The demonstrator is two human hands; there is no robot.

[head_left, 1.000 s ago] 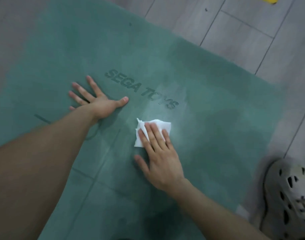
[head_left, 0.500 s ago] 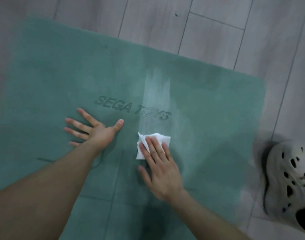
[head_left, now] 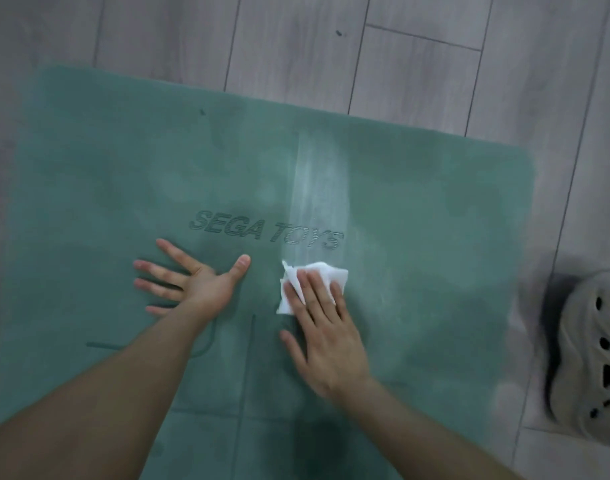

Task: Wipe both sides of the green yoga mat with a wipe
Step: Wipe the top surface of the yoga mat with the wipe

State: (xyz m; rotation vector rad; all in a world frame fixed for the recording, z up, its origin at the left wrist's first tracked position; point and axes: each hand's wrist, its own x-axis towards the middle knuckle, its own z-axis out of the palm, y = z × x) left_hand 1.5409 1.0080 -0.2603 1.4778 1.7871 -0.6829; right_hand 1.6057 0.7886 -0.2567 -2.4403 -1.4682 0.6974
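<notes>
The green yoga mat [head_left: 418, 237] lies flat on the floor, printed side up with the words SEGA TOYS near its middle. My right hand [head_left: 326, 337] presses a white wipe [head_left: 326, 271] onto the mat with straight fingers, just below the lettering. A pale wet streak runs from the wipe toward the mat's far edge. My left hand [head_left: 192, 284] rests flat on the mat with its fingers spread, to the left of the wipe.
Grey wood-plank floor [head_left: 400, 64] surrounds the mat at the far side and right. A pale perforated clog shoe [head_left: 594, 358] stands on the floor just past the mat's right edge.
The view has tilted so the mat's far edge and right corner now show. My right hand has drawn the wipe back toward me, leaving a wet streak across the lettering. My left hand stays flat.
</notes>
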